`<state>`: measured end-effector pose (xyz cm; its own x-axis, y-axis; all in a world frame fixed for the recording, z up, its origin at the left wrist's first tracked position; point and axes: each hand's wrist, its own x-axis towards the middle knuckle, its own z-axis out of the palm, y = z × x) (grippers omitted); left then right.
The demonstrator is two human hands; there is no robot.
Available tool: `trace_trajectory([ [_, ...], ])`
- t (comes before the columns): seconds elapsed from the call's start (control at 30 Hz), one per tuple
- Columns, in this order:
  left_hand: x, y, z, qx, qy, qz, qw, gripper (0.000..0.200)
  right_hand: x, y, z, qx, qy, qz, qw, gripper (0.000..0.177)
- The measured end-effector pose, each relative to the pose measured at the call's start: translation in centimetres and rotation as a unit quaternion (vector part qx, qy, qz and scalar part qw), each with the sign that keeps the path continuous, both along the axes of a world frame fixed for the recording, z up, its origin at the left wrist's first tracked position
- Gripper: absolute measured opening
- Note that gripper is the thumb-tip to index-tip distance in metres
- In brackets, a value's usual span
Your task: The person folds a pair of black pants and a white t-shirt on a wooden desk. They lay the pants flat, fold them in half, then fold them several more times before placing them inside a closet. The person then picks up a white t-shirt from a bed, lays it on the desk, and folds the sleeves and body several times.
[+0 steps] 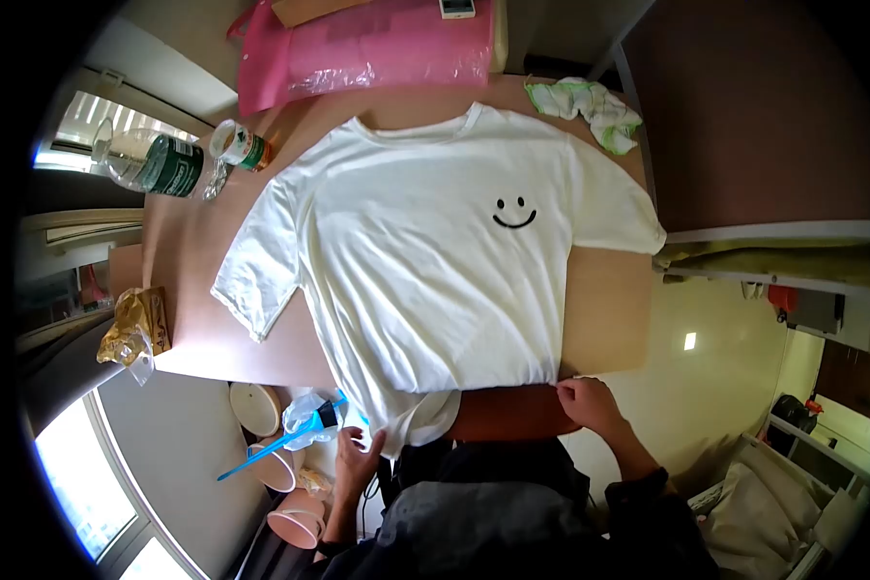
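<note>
A white T-shirt with a black smiley print lies front up on the table, collar at the far side and sleeves spread. Its lower left part droops over the near table edge in loose folds. My right hand is closed in a pinch on the lower right corner of the hem. Beside the drooping hem is my left hand, thumb and fingers apart, the thumb against the cloth.
The brown table also bears a plastic bottle, a cup, a gold wrapper, a white cloth and a pink plastic package. Below on the left are buckets and a blue-handled tool.
</note>
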<state>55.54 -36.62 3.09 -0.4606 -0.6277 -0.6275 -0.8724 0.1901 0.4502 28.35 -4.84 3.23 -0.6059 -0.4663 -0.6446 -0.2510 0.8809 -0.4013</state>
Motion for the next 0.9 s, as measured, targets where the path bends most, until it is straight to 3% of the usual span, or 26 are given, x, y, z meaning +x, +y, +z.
trace_trajectory([
  [0.03, 0.3, 0.9, 0.0, 0.056, -0.021, 0.037, 0.998, 0.053, 0.7, 1.1, -1.4, 0.084, -0.060, 0.055, 0.993, 0.022],
  [0.07, 1.1, 1.0, -1.1, 0.058, -0.020, 0.042, 0.997, 0.053, 1.0, 2.0, -4.1, 0.035, -0.011, 0.043, 0.998, 0.033],
  [0.1, 1.7, 1.7, -2.5, 0.155, -0.005, 0.094, 0.983, 0.052, 2.1, 2.8, -5.5, -0.011, 0.042, 0.038, 0.998, 0.046],
  [0.17, 1.7, 1.8, -3.2, 0.190, 0.037, 0.110, 0.975, 0.048, 2.2, 2.1, -5.9, -0.014, 0.030, 0.037, 0.999, 0.068],
  [0.23, 1.5, 2.0, -2.8, 0.246, 0.092, 0.167, 0.950, 0.043, 2.9, 0.3, -9.1, -0.062, -0.012, -0.025, 0.998, 0.065],
  [0.3, -0.8, 1.0, -0.1, 0.295, 0.139, 0.213, 0.921, 0.039, 2.9, -2.3, -9.1, -0.050, -0.045, 0.053, 0.996, 0.065],
  [0.37, -2.3, 0.3, 5.0, 0.490, 0.353, 0.228, 0.764, 0.040, 4.4, -6.6, -7.9, 0.033, -0.130, 0.021, 0.991, 0.065],
  [0.43, -2.9, -0.2, 6.5, 0.522, 0.360, 0.247, 0.733, 0.052, 5.5, -6.4, -11.0, -0.094, -0.121, 0.029, 0.988, 0.061],
  [0.47, -2.9, -0.6, 7.5, 0.544, 0.373, 0.246, 0.710, 0.056, 6.7, -7.6, -15.1, -0.194, -0.133, -0.034, 0.971, 0.058],
  [0.5, -2.9, -0.7, 8.3, 0.562, 0.383, 0.256, 0.687, 0.060, 7.0, -8.1, -13.6, -0.228, -0.088, -0.051, 0.968, 0.051],
  [0.53, -2.7, -0.9, 9.2, 0.583, 0.385, 0.292, 0.653, 0.059, 7.3, -8.7, -14.9, -0.273, -0.179, -0.249, 0.912, 0.046],
  [0.57, -2.4, -1.4, 10.6, 0.638, 0.404, 0.308, 0.578, 0.058, 7.8, -9.3, -15.6, -0.310, -0.258, -0.436, 0.805, 0.042],
  [0.6, -2.4, -1.3, 10.9, 0.634, 0.408, 0.313, 0.578, 0.056, 7.5, -9.3, -16.2, -0.311, -0.257, -0.436, 0.805, 0.042],
  [0.63, -2.3, -1.4, 11.1, 0.631, 0.408, 0.314, 0.580, 0.053, 7.5, -9.6, -15.7, -0.444, -0.329, -0.521, 0.651, 0.037],
  [0.67, -1.5, -1.6, 11.3, 0.635, 0.403, 0.303, 0.585, 0.053, 8.5, -9.7, -14.9, -0.560, -0.379, -0.577, 0.458, 0.033],
  [0.7, -1.3, -1.7, 10.9, 0.614, 0.401, 0.327, 0.596, 0.050, 8.6, -9.4, -14.2, -0.560, -0.379, -0.577, 0.458, 0.033],
  [0.77, 0.3, -3.2, 8.4, 0.592, 0.401, 0.340, 0.611, 0.048, 8.4, -7.8, -11.5, -0.566, -0.397, -0.603, 0.398, 0.030],
  [0.8, 0.8, -3.6, 7.9, 0.591, 0.398, 0.334, 0.617, 0.048, 8.7, -4.3, -20.2, -0.678, -0.540, -0.423, 0.263, 0.033],
  [0.87, 0.9, -3.5, 7.3, 0.602, 0.402, 0.312, 0.616, 0.047, 8.5, -4.8, -8.1, -0.562, -0.375, -0.582, 0.453, 0.036],
  [0.9, 1.2, -3.6, 7.2, 0.557, 0.392, 0.335, 0.651, 0.047, 8.4, -5.2, -1.3, -0.458, -0.307, -0.639, 0.536, 0.037],
])
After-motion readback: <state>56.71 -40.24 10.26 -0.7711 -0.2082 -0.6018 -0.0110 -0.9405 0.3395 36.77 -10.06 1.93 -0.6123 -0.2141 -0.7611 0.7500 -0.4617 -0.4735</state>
